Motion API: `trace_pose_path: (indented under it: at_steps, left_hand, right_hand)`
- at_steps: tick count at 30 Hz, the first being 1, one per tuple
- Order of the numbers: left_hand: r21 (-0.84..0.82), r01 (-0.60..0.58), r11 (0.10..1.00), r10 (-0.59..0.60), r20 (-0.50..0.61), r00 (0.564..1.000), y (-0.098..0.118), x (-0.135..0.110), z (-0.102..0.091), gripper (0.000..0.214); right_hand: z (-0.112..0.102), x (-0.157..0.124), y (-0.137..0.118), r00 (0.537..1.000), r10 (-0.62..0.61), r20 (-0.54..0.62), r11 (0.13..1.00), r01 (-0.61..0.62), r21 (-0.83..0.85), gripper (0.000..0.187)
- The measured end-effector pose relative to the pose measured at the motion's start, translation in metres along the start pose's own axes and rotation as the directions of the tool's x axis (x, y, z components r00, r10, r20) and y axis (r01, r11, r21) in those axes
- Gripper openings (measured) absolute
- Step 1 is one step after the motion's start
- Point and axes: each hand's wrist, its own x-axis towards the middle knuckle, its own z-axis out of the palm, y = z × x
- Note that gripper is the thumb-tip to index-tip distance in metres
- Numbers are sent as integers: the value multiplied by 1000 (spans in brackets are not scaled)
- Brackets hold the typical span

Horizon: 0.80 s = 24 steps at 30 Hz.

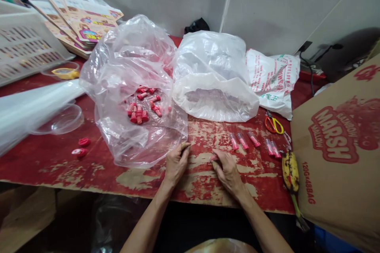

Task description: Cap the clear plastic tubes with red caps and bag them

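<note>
My left hand point(177, 162) is closed, thumb against curled fingers, right at the lower right edge of a clear plastic bag point(124, 142). What it grips, if anything, is hidden. A short way to the right, my right hand point(228, 169) is pinched around something small and pinkish, too covered to name. Inside the open clear bag lies a pile of small red-capped tubes point(138, 111). Several clear-and-pink tubes point(242, 141) lie in a loose row beyond my right hand. Two red round caps point(79, 151) rest on the table at the left.
A white plastic bag point(215, 99) gapes open at the back, beside a printed white sack point(274, 79). Scissors point(274, 123), a banana point(290, 172) and a large carton point(338, 142) line the right side. A clear lid point(63, 120) and white basket point(26, 43) are left.
</note>
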Motion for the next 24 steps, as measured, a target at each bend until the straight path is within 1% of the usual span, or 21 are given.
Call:
trace_pose_path:
  at_steps: [1,2,3,4,5,7,9,10,11,12,13,14,15,16,17,18,19,20,21,22,24]
  left_hand:
    - [2,0,1000,0,2,1000,0,0,0,22]
    - [2,-2,1000,2,3,1000,0,0,0,22]
    - [2,-3,1000,3,4,1000,0,0,0,22]
    - [1,-3,1000,3,5,1000,-1,0,0,22]
    - [-1,-4,1000,4,3,1000,-1,0,0,22]
    - [-4,-8,1000,8,-1,1000,-1,0,0,22]
    - [-6,-15,1000,15,-4,1000,-2,0,1,22]
    - [-7,-18,1000,17,-6,1000,-2,0,1,22]
    - [-7,-18,1000,18,-6,1000,-2,0,1,22]
    - [-6,-17,1000,17,-5,1000,-2,0,1,22]
    - [-5,-15,1000,15,-3,1000,-2,0,1,22]
    - [-5,-13,1000,13,-1,1000,-1,0,1,22]
    - [-5,-12,1000,12,1,1000,-1,0,1,22]
    - [-6,-12,1000,12,2,1000,-1,0,1,22]
    - [-8,-10,1000,10,3,1000,0,0,1,23]
    - [-9,-8,1000,8,2,1000,0,0,1,23]
    - [-8,-5,1000,5,4,1000,0,0,1,23]
    - [-5,-3,1000,3,5,1000,1,0,1,23]
    - [-2,-1,1000,1,5,1000,1,0,0,23]
    - [1,-1,1000,1,7,1000,1,0,0,23]
    - [5,-7,1000,7,12,1000,1,0,0,23]
  right_hand:
    - [-1,0,-1,996,91,-8,991,-90,96,37]
    - [-2,0,-3,983,185,-7,959,-179,222,37]
    - [-4,0,-5,964,266,6,897,-250,365,37]
    - [-6,0,-7,944,329,30,810,-299,504,37]
    - [-8,1,-9,926,372,60,712,-326,622,37]
    - [-10,2,-12,898,429,96,532,-338,776,36]
    - [-10,3,-12,870,482,104,414,-331,848,32]
    - [-10,3,-12,859,503,97,390,-326,861,30]
    - [-10,3,-11,851,519,79,391,-318,863,29]
    - [-10,2,-11,850,525,50,422,-310,852,27]
    - [-10,1,-10,856,517,7,484,-300,822,27]
    - [-11,-1,-10,871,490,-44,578,-286,764,28]
    - [-12,-3,-9,892,440,-101,694,-266,669,28]
    - [-14,-4,-8,919,363,-157,815,-231,531,29]
    - [-15,-5,-6,945,258,-199,916,-174,361,31]
    - [-15,-6,-4,968,129,-213,980,-91,180,33]
    - [-15,-5,-2,982,-7,-190,1000,10,12,36]
    - [-14,-4,0,982,-130,-136,986,114,-120,41]
    - [-13,-2,2,971,-230,-67,954,211,-214,46]
    - [-10,0,4,954,-299,7,918,289,-272,51]
    - [-5,4,6,926,-363,100,871,376,-318,61]
